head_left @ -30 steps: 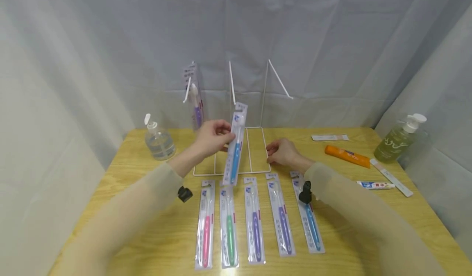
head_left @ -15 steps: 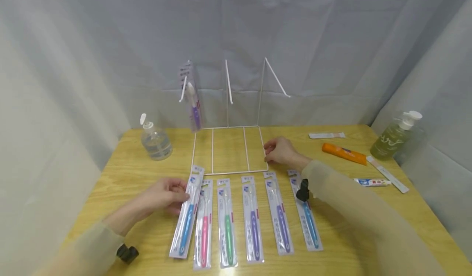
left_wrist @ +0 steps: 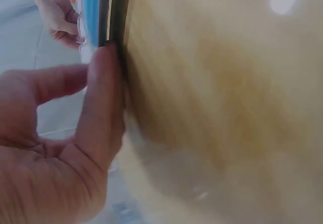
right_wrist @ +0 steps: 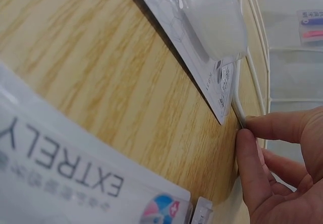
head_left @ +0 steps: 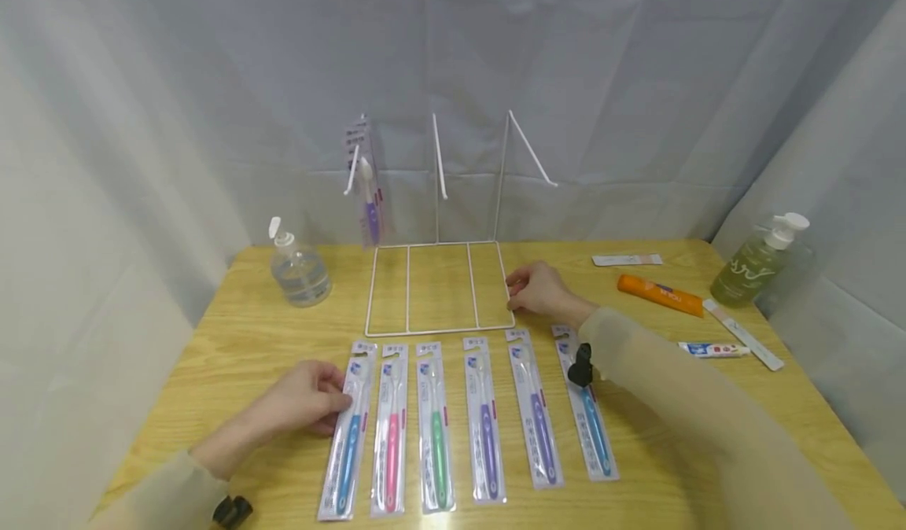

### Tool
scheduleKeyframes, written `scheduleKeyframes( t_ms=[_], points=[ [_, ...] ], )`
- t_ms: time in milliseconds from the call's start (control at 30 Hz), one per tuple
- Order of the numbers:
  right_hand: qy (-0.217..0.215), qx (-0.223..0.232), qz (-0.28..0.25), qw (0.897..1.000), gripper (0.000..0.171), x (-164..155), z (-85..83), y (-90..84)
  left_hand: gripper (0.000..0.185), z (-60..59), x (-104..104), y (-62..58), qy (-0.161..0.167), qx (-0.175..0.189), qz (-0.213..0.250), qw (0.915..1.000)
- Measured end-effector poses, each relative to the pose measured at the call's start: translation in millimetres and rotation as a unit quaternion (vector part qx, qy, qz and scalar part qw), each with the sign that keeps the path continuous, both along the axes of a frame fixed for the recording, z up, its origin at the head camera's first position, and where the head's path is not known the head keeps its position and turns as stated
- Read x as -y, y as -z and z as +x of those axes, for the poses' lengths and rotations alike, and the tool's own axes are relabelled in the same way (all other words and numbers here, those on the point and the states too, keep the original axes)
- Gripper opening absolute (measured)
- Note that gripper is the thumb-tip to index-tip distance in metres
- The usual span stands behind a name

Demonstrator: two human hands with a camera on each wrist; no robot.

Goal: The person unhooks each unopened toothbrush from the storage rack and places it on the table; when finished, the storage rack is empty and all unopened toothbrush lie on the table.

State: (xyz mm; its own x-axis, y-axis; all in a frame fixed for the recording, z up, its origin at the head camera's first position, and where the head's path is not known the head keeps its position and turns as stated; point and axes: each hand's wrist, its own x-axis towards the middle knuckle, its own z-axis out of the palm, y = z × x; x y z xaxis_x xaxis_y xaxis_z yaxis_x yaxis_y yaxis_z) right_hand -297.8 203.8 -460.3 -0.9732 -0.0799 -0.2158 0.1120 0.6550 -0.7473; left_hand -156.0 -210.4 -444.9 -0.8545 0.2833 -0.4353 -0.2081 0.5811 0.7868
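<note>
From the head view, the left hand (head_left: 304, 399) pinches the blue toothbrush pack (head_left: 347, 436), lying flat on the desk (head_left: 233, 341) at its 3 o'clock, long axis 12-to-6. In the right-wrist view, the right hand (right_wrist: 282, 158) grips the wire rack (right_wrist: 252, 77).

sleeves: long, sheer pale beige, loose, reaching to both wrists | left hand (head_left: 300, 399): bare; small black camera unit strapped under the wrist, near left | right hand (head_left: 541, 288): bare; matching black unit at the sleeve cuff | rings, watch: cannot tell
</note>
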Motion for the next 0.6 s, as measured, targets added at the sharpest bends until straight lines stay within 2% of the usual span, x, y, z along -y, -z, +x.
scheduleKeyframes(
  t_ms=[67, 167, 200, 267, 367, 500, 533, 600],
  points=[
    [-0.001, -0.002, 0.004, 1.000, 0.047, 0, 0.2, 0.0, 0.016, -0.9, 0, -5.7, 0.020, -0.047, -0.073, 0.9960],
    [-0.002, -0.003, 0.004, 1.000, 0.048, -1, 0.8, -0.8, 0.018, -8.4, 0, -20.4, 0.050, -0.127, -0.174, 0.9752],
    [-0.002, -0.003, 0.003, 1.000, 0.048, -1, 1.0, -1.2, 0.018, -13.2, -1, -25.5, 0.053, -0.155, -0.193, 0.9674],
    [-0.003, -0.003, 0.000, 1.000, 0.048, -2, 1.1, -1.9, 0.020, -26.6, -3, -35.3, 0.048, -0.217, -0.195, 0.9552],
    [0.000, -0.003, -0.005, 1.000, 0.048, -3, 0.7, -2.4, 0.025, -52.6, -13, -48.9, 0.009, -0.298, -0.140, 0.9441],
    [0.000, -0.003, -0.009, 1.000, 0.047, -4, 0.1, -2.1, 0.034, -90.4, -35, -65.8, -0.095, -0.365, -0.035, 0.9255],
    [-0.001, -0.003, -0.007, 1.000, 0.048, -3, -0.1, -1.9, 0.036, -99.6, -41, -69.4, -0.123, -0.377, -0.003, 0.9179],
    [-0.004, -0.003, -0.006, 1.000, 0.048, -2, -0.3, -2.0, 0.040, -117.5, -51, -75.5, -0.175, -0.402, 0.043, 0.8976]
  ],
)
